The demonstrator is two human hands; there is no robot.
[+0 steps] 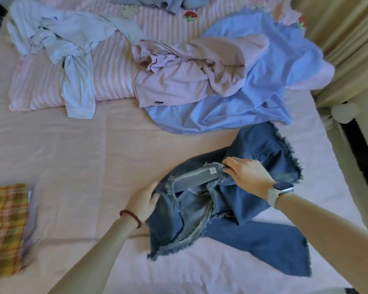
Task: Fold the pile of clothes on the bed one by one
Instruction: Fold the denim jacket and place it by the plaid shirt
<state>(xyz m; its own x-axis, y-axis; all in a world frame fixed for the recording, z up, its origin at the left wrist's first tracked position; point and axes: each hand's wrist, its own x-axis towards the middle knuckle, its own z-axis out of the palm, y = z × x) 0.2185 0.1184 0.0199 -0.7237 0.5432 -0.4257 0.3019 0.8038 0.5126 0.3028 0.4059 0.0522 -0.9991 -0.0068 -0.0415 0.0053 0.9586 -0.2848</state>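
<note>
bed: pink sheet (72,145) | striped pillow (113,66) | right: beige curtain (348,39) | soft daylight

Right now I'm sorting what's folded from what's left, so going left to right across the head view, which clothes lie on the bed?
Plaid cloth → white shirt → pink top → light blue shirt. The jeans, held by the left hand and right hand, overlap that span nearer the camera.

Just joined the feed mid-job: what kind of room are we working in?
Most likely a home bedroom: a bed under a pink sheet, a striped pillow with loose clothes on it, and curtains on the right.
</note>
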